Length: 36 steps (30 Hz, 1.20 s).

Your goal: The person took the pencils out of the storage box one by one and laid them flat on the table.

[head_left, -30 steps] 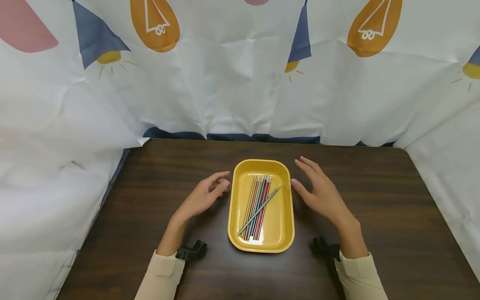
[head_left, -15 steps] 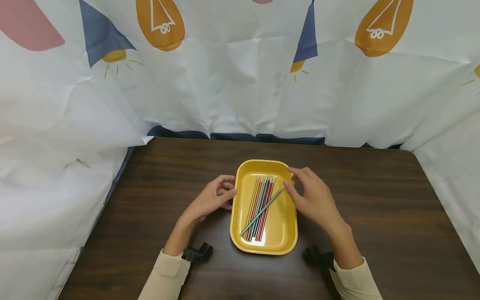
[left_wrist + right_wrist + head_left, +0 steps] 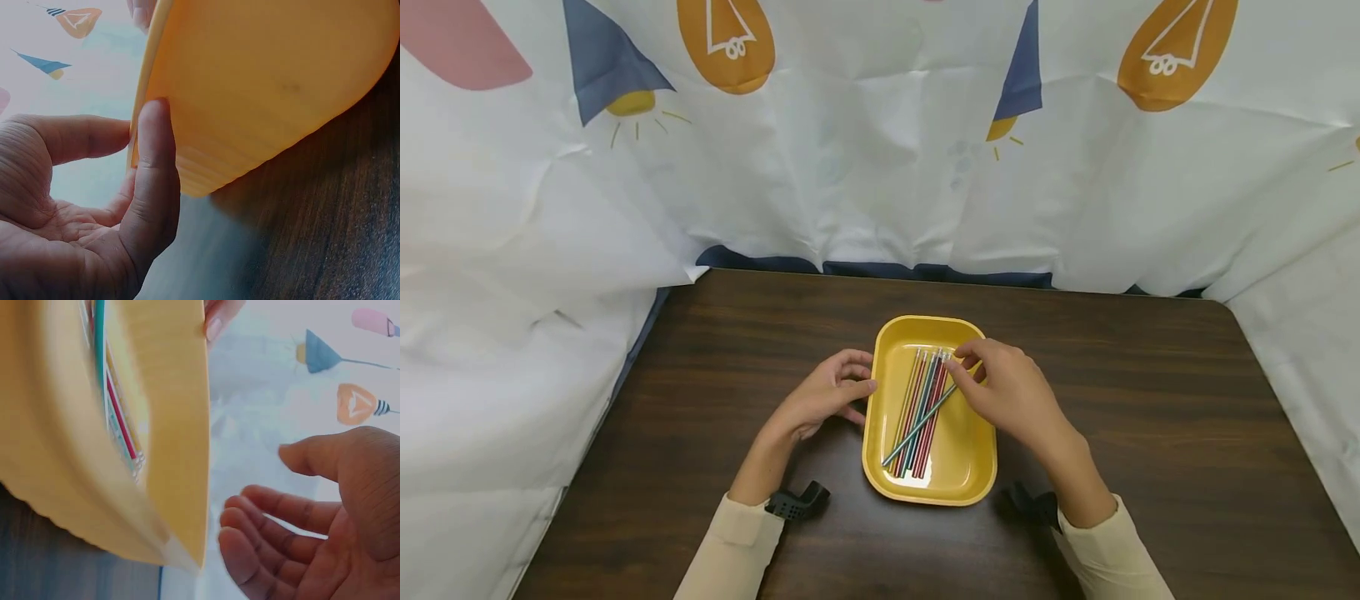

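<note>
A yellow tray [image 3: 966, 467] holds several slender, shiny pencil-like sticks [image 3: 917, 400] in gold, red and teal, with pale upper ends. One teal stick [image 3: 917, 431] lies diagonally across the others. My left hand [image 3: 823, 396] pinches the tray's left rim; in the left wrist view its thumb is on one side of the wall [image 3: 281, 75] and a finger on the other. Over the tray's upper right part hovers my right hand [image 3: 1011, 387], thumb and index apart near the diagonal stick's upper end. The right wrist view shows nothing between its loosely bent fingers [image 3: 237, 550].
The tray stands on a dark wood-grain table [image 3: 760, 325]. A white curtain [image 3: 880, 183] printed with lamps and bulbs hangs behind the table and along both sides. Each wrist wears a black band mount [image 3: 797, 502].
My right hand has moved left from beside the tray to over its upper right part. My left hand has come rightward and taken hold of the tray's left rim.
</note>
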Each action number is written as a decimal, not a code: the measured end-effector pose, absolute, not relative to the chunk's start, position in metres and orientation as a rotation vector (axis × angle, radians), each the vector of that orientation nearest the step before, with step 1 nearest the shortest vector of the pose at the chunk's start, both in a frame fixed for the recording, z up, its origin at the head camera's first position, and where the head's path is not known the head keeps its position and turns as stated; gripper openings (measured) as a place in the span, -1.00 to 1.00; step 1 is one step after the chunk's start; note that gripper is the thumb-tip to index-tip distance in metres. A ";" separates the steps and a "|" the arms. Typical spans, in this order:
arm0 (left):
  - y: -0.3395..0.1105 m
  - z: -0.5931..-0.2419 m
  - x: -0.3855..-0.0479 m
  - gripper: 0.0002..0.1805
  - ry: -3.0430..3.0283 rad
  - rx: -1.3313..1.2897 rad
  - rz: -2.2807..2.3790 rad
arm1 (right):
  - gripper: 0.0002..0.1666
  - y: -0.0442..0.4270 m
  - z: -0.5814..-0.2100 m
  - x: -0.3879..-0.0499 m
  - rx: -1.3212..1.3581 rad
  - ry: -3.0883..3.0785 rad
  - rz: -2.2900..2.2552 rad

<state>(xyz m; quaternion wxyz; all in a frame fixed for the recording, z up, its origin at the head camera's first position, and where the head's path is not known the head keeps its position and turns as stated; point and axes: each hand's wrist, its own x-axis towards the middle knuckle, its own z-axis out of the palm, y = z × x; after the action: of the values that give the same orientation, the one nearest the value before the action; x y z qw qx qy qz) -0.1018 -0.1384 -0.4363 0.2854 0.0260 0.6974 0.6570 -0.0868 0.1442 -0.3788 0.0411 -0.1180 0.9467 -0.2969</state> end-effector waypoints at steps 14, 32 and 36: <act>-0.135 -0.438 -0.103 -0.50 1.778 0.069 1.735 | -0.54 0.121 -0.377 -0.099 -0.352 2.714 -0.792; -0.139 -0.434 -0.099 -0.50 1.787 0.086 1.733 | -0.72 0.106 -0.390 -0.103 -0.488 2.610 -0.560; -0.139 -0.432 -0.098 -0.50 1.781 0.094 1.737 | -0.71 0.103 -0.391 -0.103 -0.459 2.591 -0.548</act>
<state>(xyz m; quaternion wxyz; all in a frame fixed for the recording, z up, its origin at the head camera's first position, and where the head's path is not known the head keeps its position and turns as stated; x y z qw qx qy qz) -0.0984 -0.1387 -0.4317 0.3201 0.0357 0.6777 0.6610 -0.1032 0.1033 -0.3910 0.2251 -0.1662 0.9393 -0.1986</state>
